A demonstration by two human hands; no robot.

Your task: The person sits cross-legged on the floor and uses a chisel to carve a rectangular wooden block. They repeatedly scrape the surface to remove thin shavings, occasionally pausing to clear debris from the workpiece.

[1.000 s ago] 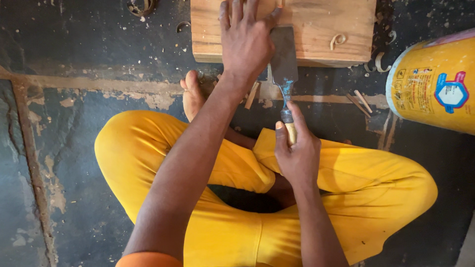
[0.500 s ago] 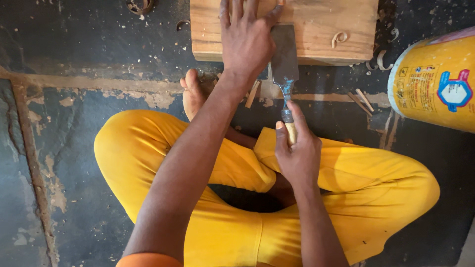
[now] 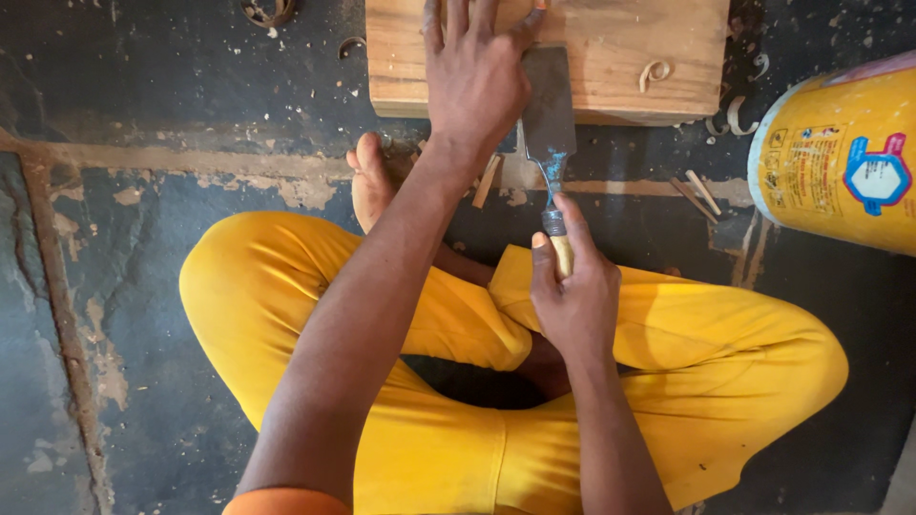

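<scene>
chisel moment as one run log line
left hand: flat on wooden block | right hand: grips chisel handle | blade: on block

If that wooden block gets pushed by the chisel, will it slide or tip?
The wooden block looks thick and flat-lying, so tipping seems unlikely. It could slide on the shaving-littered floor, which may be why the left hand presses on it. The chisel, gripped by the right hand, looks rigid.

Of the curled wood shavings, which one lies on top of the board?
The pale curl near the board's right end; the others lie on the dark floor around it.
</scene>
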